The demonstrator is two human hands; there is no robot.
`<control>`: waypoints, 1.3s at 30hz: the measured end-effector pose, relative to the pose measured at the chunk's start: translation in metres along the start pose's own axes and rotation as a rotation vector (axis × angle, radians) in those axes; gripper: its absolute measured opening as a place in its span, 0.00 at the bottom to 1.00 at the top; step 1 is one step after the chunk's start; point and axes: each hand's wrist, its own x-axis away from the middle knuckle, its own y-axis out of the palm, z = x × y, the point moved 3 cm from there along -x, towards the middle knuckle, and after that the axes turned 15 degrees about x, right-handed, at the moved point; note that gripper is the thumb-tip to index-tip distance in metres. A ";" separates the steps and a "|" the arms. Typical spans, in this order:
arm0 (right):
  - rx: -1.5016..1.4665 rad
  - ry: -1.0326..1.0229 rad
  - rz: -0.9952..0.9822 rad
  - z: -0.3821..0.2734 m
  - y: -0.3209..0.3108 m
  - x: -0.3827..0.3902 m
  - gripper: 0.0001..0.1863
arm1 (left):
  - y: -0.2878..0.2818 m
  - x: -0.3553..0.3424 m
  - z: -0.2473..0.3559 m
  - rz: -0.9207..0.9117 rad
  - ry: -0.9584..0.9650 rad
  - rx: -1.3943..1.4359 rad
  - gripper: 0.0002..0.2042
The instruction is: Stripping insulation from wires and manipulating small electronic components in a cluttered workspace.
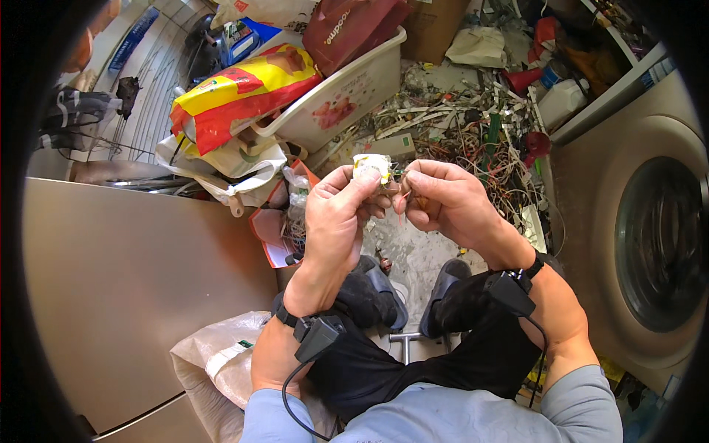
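Note:
My left hand (342, 199) grips a small white item with yellow patches (371, 164) between thumb and fingers, held up at the middle of the view. My right hand (439, 196) is beside it, thumb and forefinger pinched on thin wires (401, 210), some of them reddish, that are at the item's right side. Both hands are close together above my knees and dark slippers (439, 292). The exact form of the small item is hard to make out.
Wire scraps (495, 177) litter the floor ahead. A white bin (354, 96) holds bags, among them a yellow-red bag (221, 100) and a maroon bag (347, 26). A steel cabinet (133, 295) stands left, a washing machine (591, 221) right, a translucent sack (207, 362) lies at lower left.

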 end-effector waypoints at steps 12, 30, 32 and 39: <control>-0.021 0.098 0.037 0.008 0.006 -0.002 0.14 | -0.013 0.005 0.002 -0.011 -0.125 0.047 0.10; 0.331 0.021 0.024 0.004 -0.006 -0.004 0.15 | -0.018 0.002 -0.006 0.019 -0.179 -0.145 0.08; 0.373 0.033 -0.003 0.001 -0.006 -0.003 0.15 | -0.019 0.003 -0.007 0.005 -0.220 -0.131 0.08; 0.671 0.016 0.078 -0.010 -0.004 -0.003 0.18 | -0.008 0.002 -0.007 0.044 -0.089 -0.347 0.09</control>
